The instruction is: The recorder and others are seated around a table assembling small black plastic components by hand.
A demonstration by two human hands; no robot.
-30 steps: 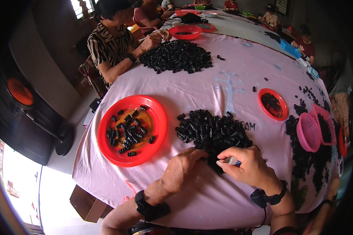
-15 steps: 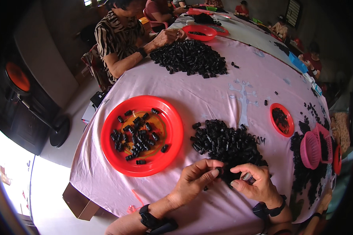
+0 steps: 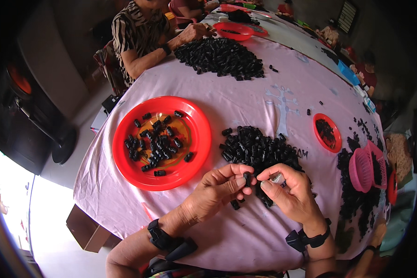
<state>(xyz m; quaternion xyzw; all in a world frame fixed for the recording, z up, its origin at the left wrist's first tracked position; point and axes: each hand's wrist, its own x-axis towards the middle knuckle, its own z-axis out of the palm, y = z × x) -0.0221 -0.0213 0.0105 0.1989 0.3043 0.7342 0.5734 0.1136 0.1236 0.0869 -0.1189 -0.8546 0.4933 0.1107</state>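
Note:
My left hand (image 3: 215,190) is closed, thumb and fingers pinching a small black cylindrical plastic part (image 3: 248,179) held upright. Just to its right, my right hand (image 3: 294,197) is curled, thumb and forefinger nearly together and pointing at that part. A small clear, shiny object (image 3: 278,179) shows in the crook of the right fingers; its kind I cannot make out. Both hands hover over the near edge of a heap of similar black parts (image 3: 259,148). To the left sits a round red plastic tray (image 3: 125,160) with more black parts scattered in its middle.
A pink cloth (image 3: 245,241) covers the long table. Farther off lie a larger black heap (image 3: 217,58) beside a seated person (image 3: 141,41) and a red bowl (image 3: 234,31). On the right are a small red dish (image 3: 319,134), a pink basket (image 3: 359,171) and more black parts.
The whole view has shifted, so the table appears higher. The black part shows more plainly in my left fingers, and my right thumb and forefinger have drawn closer together.

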